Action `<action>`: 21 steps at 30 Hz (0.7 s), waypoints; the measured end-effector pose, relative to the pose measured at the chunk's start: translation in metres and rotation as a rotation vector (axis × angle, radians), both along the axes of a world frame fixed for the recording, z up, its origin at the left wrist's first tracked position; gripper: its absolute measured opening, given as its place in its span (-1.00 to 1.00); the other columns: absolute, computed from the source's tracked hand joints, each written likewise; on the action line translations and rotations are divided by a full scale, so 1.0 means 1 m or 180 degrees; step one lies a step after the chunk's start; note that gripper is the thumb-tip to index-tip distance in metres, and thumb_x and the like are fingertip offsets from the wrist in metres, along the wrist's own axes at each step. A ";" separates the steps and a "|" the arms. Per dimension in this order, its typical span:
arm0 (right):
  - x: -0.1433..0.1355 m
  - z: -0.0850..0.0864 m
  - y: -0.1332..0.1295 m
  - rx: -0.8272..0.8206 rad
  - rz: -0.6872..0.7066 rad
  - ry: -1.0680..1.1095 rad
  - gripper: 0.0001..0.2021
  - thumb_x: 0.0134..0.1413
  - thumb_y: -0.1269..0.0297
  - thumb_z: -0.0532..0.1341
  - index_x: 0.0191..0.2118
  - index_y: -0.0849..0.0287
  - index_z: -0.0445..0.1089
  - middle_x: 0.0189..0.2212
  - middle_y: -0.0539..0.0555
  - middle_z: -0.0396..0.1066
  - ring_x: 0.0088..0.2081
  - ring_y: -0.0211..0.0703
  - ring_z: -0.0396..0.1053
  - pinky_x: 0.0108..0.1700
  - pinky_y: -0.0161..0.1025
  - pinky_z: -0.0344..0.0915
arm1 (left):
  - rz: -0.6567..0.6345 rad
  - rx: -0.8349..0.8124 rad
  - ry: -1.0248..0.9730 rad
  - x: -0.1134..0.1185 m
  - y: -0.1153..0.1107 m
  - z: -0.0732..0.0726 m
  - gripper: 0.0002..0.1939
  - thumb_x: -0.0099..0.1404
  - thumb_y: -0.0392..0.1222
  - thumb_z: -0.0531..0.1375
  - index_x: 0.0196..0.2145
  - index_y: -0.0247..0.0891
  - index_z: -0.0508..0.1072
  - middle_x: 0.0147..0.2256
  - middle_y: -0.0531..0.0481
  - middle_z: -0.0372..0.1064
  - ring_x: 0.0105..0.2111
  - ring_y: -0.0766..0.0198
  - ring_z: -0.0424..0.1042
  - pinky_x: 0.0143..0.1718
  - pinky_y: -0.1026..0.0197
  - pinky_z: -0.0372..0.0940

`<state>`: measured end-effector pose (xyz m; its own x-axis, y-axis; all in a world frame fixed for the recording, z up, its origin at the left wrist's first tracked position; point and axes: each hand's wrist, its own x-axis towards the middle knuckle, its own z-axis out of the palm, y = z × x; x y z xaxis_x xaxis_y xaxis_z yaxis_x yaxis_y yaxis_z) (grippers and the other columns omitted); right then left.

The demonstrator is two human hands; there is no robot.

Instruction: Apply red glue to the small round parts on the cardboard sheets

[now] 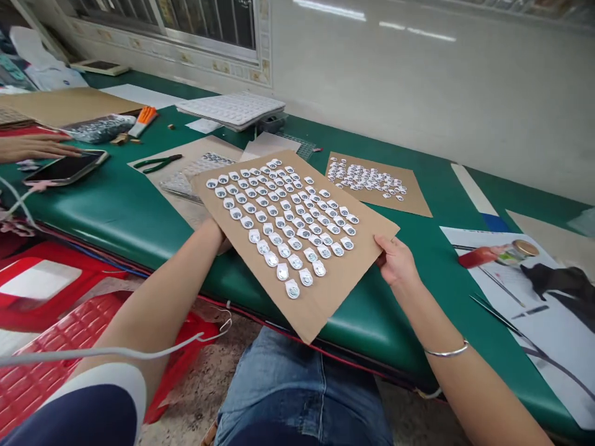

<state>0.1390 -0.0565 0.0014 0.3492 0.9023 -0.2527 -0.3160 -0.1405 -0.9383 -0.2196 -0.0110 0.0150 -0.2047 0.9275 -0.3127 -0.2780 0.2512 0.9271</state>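
A brown cardboard sheet [316, 313] is held tilted over the front edge of the green table. Rows of small white rounded pieces [292, 243] with shiny grey centres lie on it. My right hand [397, 259] grips its right corner, thumb on top and fingers underneath. At the left edge, my left hand [222, 238] supports the sheet from below; its fingers are mostly hidden. Behind the sheet's left side, a clear tray [183, 181] rests on another board. Further back on the right, a second cardboard sheet [416, 201] carries a cluster of similar small pieces.
Green-handled pliers [160, 163] lie left. Another person's hand [37, 147] is by a phone [69, 167]. A white gridded panel [237, 108] stands at the back. Right are a jar [523, 249], tweezers [497, 316] and black cloth [558, 282]. A white cable [116, 352] crosses my left arm.
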 end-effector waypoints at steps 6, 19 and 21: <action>0.061 -0.011 -0.002 -0.0215 0.0064 -0.0203 -0.71 -0.33 0.32 0.36 -0.34 0.16 0.39 -0.40 0.00 0.49 -0.45 -0.24 0.41 -0.47 -0.31 0.41 | -0.0701 0.0436 -0.0161 0.016 0.010 -0.011 -0.28 0.29 0.32 -0.31 0.21 -0.20 -0.02 0.11 0.00 0.20 -0.10 0.16 0.32 -0.16 0.09 0.29; 0.165 -0.033 0.016 -0.0534 0.0023 -0.0633 -0.86 -0.18 0.42 0.29 -0.37 0.19 0.43 -0.49 0.01 0.47 -0.51 -0.28 0.40 -0.52 -0.37 0.38 | -0.2935 0.0401 0.1488 0.024 -0.031 0.016 -0.13 0.27 0.11 -0.70 0.22 -0.59 -0.16 0.15 -0.34 0.08 0.13 0.12 0.14 0.01 0.11 0.17; 0.175 -0.033 0.019 -0.0576 -0.0068 -0.0737 -0.88 -0.15 0.42 0.27 -0.37 0.19 0.42 -0.54 -0.01 0.44 -0.57 -0.32 0.37 -0.58 -0.41 0.34 | -0.3094 0.0261 0.1614 0.028 -0.035 0.017 -0.14 0.30 0.11 -0.65 0.18 -0.63 -0.07 0.09 -0.39 0.17 0.07 0.12 0.23 -0.05 0.11 0.22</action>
